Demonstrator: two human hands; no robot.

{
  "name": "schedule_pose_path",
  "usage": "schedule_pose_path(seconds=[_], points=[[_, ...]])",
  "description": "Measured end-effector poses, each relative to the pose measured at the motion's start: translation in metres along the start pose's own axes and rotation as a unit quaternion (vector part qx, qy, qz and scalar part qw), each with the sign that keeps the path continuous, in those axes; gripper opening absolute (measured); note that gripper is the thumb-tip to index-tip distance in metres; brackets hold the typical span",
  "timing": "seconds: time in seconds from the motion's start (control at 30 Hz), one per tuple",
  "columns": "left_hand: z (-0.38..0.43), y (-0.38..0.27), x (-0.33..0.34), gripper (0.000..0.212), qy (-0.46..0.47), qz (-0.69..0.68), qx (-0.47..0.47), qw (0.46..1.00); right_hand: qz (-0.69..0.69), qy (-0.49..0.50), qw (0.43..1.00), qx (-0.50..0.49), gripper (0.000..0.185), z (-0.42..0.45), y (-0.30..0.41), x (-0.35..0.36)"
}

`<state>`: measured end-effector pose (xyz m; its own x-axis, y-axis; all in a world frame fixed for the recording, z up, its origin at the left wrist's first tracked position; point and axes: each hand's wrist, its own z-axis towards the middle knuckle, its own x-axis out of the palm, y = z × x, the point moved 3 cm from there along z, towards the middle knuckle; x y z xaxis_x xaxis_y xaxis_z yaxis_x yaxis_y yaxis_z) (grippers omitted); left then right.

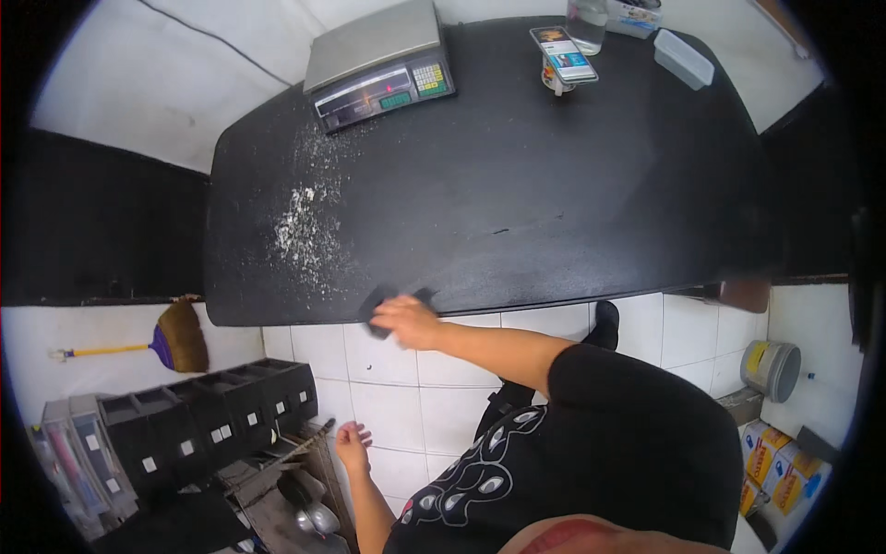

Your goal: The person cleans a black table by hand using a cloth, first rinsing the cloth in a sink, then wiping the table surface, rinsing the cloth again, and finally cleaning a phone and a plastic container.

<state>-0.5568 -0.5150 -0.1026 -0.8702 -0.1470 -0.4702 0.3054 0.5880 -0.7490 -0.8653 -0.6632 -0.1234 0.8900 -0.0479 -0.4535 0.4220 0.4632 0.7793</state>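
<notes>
My right hand [410, 323] is at the front edge of the black table [526, 187], gripping a dark cloth [377, 308] that is blurred and partly hidden under the fingers. Just beyond it, white powder and crumbs [304, 228] are scattered over the table's left part, reaching back towards the scale. Low at my side, above the white tiled floor [387, 408], my left hand [353, 443] hangs with its fingers loosely apart and holds nothing.
At the back stand a digital scale [377, 69], a phone [564, 55] propped on a mug [556, 82], a glass jar [587, 28] and a plastic tub [684, 59]. Black file boxes [214, 422] and a broom [180, 339] are at left; a bucket [772, 370] is at right.
</notes>
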Motion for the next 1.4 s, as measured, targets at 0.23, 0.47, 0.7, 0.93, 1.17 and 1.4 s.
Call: schedule_pose_path(seconds=[0.23, 0.47, 0.7, 0.93, 1.17, 1.4], points=[[0.047, -0.086, 0.076, 0.015, 0.096, -0.036, 0.080, 0.992, 0.205, -0.125, 0.947, 0.212, 0.043, -0.003, -0.003, -0.165], [0.063, -0.201, 0.215, 0.015, 0.241, 0.022, 0.159, 0.957, -0.291, -0.343, 0.767, 0.457, 0.048, -0.127, -0.154, -0.431], [0.062, -0.326, 0.331, 0.016, 0.313, 0.143, 0.255, 0.904, -0.516, -0.173, 0.760, 0.355, 0.039, 0.004, -0.189, -0.340], [0.012, -0.422, 0.530, 0.031, 0.484, 0.144, 0.212, 0.837, 0.103, 0.129, 0.978, 0.131, 0.035, 0.069, -0.113, -0.197], [0.004, -0.420, 0.635, 0.042, 0.549, 0.037, 0.075, 0.832, 0.196, -0.086, 0.947, 0.238, 0.043, -0.045, -0.141, -0.401], [0.006, -0.413, 0.665, 0.021, 0.525, 0.058, 0.162, 0.834, -0.165, -0.423, 0.840, 0.296, 0.041, -0.090, -0.227, -0.596]])
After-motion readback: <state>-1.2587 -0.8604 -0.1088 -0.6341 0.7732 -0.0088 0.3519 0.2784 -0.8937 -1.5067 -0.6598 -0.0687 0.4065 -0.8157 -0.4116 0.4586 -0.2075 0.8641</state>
